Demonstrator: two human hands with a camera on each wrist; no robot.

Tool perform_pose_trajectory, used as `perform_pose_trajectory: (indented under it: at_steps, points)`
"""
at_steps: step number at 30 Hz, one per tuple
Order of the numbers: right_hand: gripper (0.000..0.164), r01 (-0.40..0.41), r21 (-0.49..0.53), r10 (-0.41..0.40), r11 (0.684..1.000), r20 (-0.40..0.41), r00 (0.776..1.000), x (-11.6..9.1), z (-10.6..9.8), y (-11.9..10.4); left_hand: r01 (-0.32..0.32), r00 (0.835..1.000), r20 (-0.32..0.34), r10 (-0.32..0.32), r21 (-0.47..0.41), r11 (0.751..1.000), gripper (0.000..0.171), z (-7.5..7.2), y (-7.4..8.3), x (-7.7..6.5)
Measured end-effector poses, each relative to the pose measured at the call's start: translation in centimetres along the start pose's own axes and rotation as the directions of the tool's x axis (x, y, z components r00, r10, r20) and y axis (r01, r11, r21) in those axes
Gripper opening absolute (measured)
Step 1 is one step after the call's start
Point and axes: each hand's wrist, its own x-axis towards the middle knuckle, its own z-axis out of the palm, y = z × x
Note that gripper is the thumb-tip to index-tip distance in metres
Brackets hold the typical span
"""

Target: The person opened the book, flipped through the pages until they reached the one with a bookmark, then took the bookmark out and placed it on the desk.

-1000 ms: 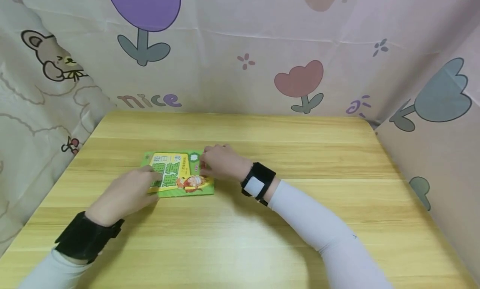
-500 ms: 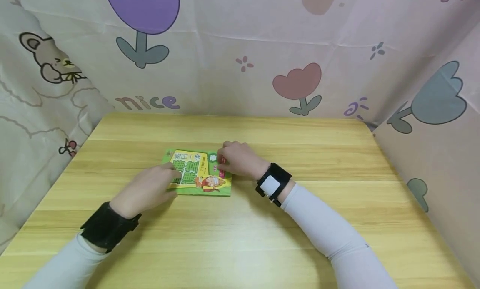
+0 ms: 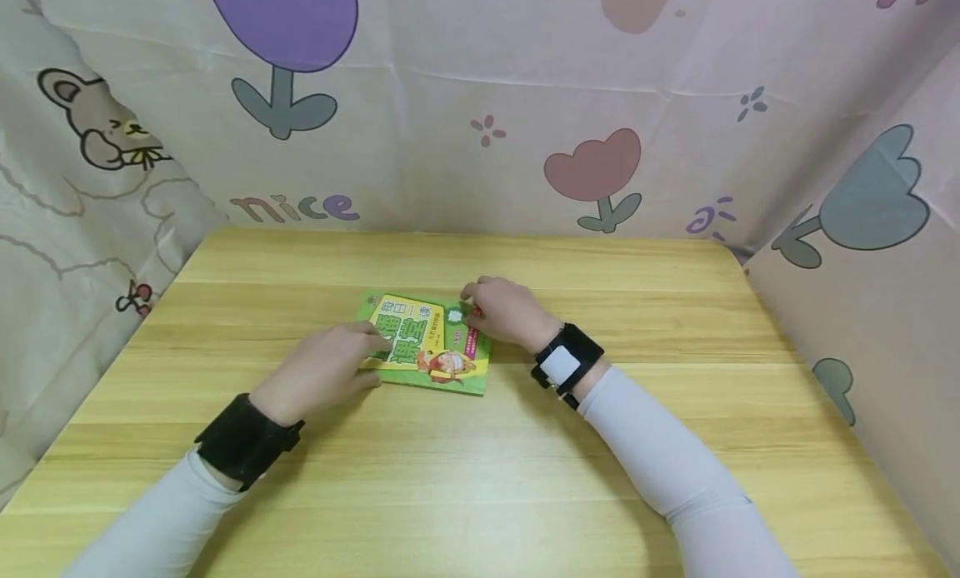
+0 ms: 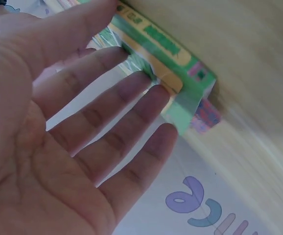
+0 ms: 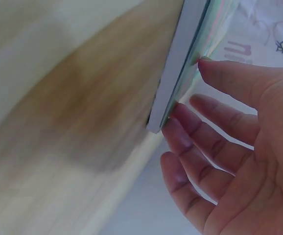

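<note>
A green and yellow book (image 3: 408, 341), with large green characters and a cartoon figure on its cover, lies flat on the wooden table. My left hand (image 3: 322, 370) rests on its left side. In the left wrist view the extended fingers (image 4: 153, 100) lie over the cover near the green spine (image 4: 161, 41). At the book's upper right corner is my right hand (image 3: 513, 311). In the right wrist view, its thumb and loosely bent fingers (image 5: 180, 134) touch the cover beside the white page edge (image 5: 176, 73). Neither hand visibly wraps round the book.
The wooden table (image 3: 480, 486) extends around the book on all sides. Behind it hangs a pale curtain (image 3: 435, 161) printed with flowers. A pink and blue patterned piece (image 4: 207, 116) shows past the spine's end in the left wrist view.
The book has slid rightward across the table, both hands moving along with it. It has also turned slightly clockwise. The hands stay at its left and right sides.
</note>
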Motion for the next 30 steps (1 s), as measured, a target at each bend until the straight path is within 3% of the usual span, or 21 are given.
perform_pose_trajectory:
  at_steps: [11, 15, 20, 26, 30]
  points:
    - [0.016, -0.047, 0.145, 0.04, 0.988, 0.051, 0.998, -2.7, -0.7, 1.6, 0.017, 1.0, 0.001, -0.017, -0.057, 0.998, 0.034, -0.1, 0.0, 1.7]
    - [0.013, -0.073, 0.18, 0.058, 0.981, 0.085, 0.995, -4.2, -0.9, 1.9, 0.019, 0.999, -0.037, -0.022, -0.082, 0.996, 0.022, 0.2, 0.0, 2.5]
    - [0.013, -0.087, 0.194, 0.06, 0.977, 0.142, 0.988, -5.9, -1.1, 2.0, -0.022, 0.997, -0.076, 0.015, -0.097, 0.995, 0.013, 0.7, 0.2, 3.4]
    - [0.02, -0.101, 0.213, 0.047, 0.972, 0.246, 0.968, -8.0, -1.2, 2.2, -0.025, 0.999, -0.035, 0.02, -0.159, 0.987, 0.008, 1.3, 1.1, 4.5]
    - [0.021, -0.095, 0.239, 0.021, 0.966, 0.297, 0.955, -9.0, -1.4, 2.1, -0.066, 0.998, -0.002, 0.066, -0.166, 0.984, 0.017, 1.7, 1.6, 5.0]
